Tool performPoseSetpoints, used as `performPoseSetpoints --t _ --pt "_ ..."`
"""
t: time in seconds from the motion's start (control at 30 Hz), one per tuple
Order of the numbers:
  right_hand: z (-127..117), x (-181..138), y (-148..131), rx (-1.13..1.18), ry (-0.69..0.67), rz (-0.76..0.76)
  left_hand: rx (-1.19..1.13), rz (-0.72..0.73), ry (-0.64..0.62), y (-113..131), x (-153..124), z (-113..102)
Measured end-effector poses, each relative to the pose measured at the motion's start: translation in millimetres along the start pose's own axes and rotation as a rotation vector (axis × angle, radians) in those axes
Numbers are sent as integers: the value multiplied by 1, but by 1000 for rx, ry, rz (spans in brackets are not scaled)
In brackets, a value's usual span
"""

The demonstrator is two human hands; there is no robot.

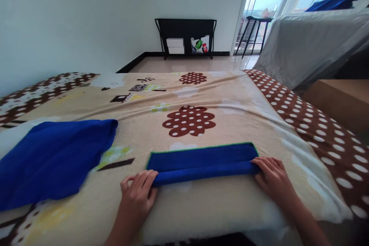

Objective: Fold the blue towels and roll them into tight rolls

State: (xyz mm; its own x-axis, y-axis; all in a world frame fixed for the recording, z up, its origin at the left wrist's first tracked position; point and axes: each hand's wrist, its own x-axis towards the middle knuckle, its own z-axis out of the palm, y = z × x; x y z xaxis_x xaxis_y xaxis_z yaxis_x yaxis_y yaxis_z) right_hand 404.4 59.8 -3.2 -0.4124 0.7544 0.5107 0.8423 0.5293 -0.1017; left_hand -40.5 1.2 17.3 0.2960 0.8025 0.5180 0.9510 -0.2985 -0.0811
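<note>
A blue cloth with a green edge (pixel 201 159) lies folded into a long narrow strip on the bed, near its front edge. My left hand (pixel 138 192) grips the strip's left end, fingers curled over the fold. My right hand (pixel 272 178) holds the right end, fingers bent over the cloth. A second, larger blue cloth (pixel 54 157) lies loosely heaped to the left, apart from both hands.
The bed is covered by a beige blanket (pixel 225 103) with brown dotted flowers and a brown dotted border. Beyond it stand a black rack (pixel 186 36) with boxes and bags, a black stool (pixel 256 32) by the window, and grey-draped furniture (pixel 311 42) at right.
</note>
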Motion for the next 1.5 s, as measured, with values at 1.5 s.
performPoseSetpoints --t 1.5 --pt "25 69 -87 1 -194 -93 -78 27 -257 84 74 14"
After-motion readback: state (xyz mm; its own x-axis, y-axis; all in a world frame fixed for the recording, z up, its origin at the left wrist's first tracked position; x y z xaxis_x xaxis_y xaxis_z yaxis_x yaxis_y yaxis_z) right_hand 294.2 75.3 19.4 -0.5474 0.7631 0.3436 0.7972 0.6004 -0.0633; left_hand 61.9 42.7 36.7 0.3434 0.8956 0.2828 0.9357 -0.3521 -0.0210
